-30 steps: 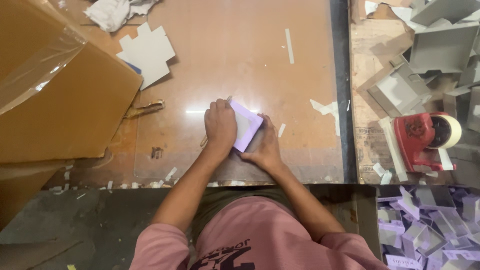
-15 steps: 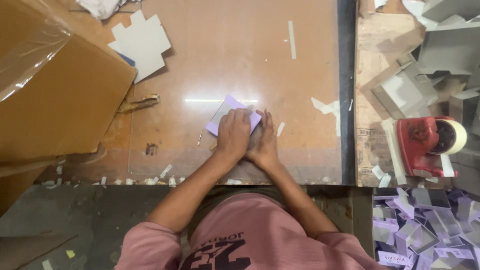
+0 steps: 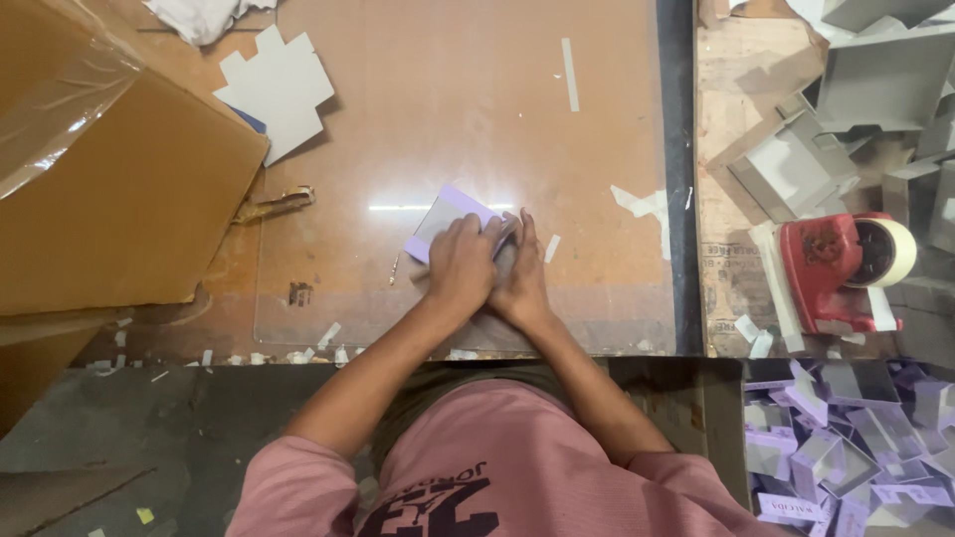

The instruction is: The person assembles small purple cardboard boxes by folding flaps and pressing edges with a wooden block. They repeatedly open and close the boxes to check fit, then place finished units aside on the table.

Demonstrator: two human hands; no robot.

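A small lilac and grey cardboard box blank lies on the clear sheet over the brown table. My left hand presses down on its near part, fingers curled over the card. My right hand lies right beside it, fingers stretched flat along the blank's right edge. Both hands touch each other and cover most of the blank; only its far left corner shows.
A big brown carton wrapped in plastic fills the left. A white die-cut card lies at the back. Grey folded boxes and a red tape dispenser stand on the right. Lilac folded boxes fill a bin at lower right.
The blank has turned and slid left, from under my right hand to under both hands. My left hand moved onto it and both hands closed together over it.
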